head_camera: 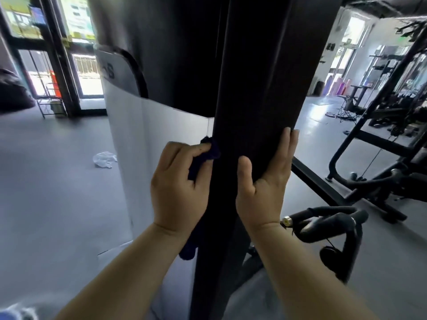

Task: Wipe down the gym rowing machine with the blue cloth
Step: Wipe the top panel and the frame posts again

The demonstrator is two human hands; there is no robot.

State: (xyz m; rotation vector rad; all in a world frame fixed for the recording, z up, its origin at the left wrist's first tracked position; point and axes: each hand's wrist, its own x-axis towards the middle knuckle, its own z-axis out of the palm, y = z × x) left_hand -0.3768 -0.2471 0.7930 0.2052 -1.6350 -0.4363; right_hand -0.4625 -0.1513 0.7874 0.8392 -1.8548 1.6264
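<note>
Head view: left hand (180, 188) curled round blue cloth (213, 151), fingers bunching it against seam between white panel (161, 139) and black upright of rowing machine (249, 77). Cloth tail hangs below wrist. Right hand (265, 181) holds nothing: fingers straight along upright's right edge, thumb flat on its front.

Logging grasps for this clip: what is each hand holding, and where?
The left hand grips the bunched cloth near its upper end, the rest hanging below; right hand only braces flat on the black column.
</note>
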